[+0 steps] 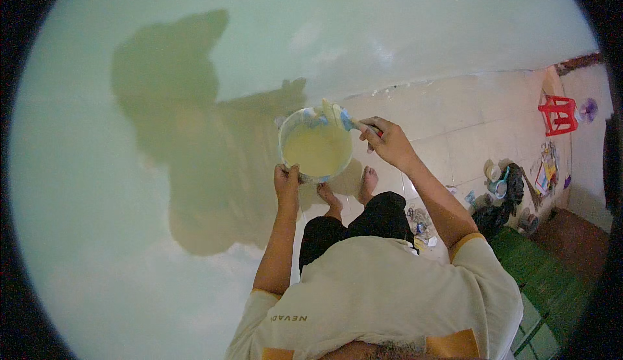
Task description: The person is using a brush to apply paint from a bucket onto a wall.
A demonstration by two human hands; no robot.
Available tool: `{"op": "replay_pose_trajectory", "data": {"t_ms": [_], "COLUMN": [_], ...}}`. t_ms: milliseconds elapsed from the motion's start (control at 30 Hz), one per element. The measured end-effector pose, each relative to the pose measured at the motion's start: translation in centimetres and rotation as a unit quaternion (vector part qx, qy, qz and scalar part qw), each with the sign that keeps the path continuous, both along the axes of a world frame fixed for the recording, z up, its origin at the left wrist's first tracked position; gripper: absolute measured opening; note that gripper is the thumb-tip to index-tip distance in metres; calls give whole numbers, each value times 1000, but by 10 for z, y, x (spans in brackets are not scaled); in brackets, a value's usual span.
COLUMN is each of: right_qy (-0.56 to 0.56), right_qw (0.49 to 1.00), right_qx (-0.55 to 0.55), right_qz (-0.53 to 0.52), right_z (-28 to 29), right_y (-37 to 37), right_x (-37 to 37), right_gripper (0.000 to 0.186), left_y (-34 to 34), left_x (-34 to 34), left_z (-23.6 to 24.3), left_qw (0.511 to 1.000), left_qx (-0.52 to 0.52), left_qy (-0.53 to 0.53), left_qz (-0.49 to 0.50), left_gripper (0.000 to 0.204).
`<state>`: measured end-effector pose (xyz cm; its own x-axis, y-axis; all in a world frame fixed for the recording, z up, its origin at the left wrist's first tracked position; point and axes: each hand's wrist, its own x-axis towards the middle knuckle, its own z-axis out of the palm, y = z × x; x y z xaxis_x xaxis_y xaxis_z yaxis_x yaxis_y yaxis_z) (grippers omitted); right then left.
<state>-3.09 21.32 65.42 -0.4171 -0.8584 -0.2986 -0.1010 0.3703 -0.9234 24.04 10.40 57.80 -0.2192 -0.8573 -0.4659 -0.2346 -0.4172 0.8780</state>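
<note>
A round white bucket with pale yellow paint in it is held in front of my body, above my bare feet. My left hand grips its near left rim, thumb over the edge. In my right hand is a paintbrush with a reddish handle, its fingers closed around it. The brush's pale, paint-coated head rests at the bucket's far right rim. Blue smears mark the bucket's inner wall beside it.
A pale green wall with whitish patches rises ahead and left, bearing my shadow. Light tiles cover the floor. To the right are a red plastic stool, a purple fan, black plastic bags and a green mat.
</note>
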Motion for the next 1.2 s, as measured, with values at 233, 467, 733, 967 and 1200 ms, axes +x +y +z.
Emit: {"op": "replay_pose_trajectory", "data": {"t_ms": [233, 467, 733, 967, 1200], "right_qy": [-44, -85, 61, 214, 291], "right_qw": [998, 993, 993, 964, 938], "right_qx": [43, 64, 91, 125, 138], "right_qz": [26, -55, -35, 93, 130], "right_z": [-31, -123, -234, -397, -578], "right_y": [-4, -11, -37, -82, -108], "right_x": [-17, -12, -7, 6, 37], "right_gripper": [33, 36, 34, 38, 39], "left_y": [-3, -29, -36, -30, -27], "left_x": [-33, -45, -39, -45, -33], "left_z": [-24, -107, -224, -321, -487], "left_qw": [1000, 993, 991, 995, 994], "left_qx": [10, 11, -8, -16, -40], "left_qy": [-16, -79, -79, -63, -78], "left_qz": [-16, -83, -112, -77, -67], "left_gripper": [18, 19, 18, 25, 23]}}
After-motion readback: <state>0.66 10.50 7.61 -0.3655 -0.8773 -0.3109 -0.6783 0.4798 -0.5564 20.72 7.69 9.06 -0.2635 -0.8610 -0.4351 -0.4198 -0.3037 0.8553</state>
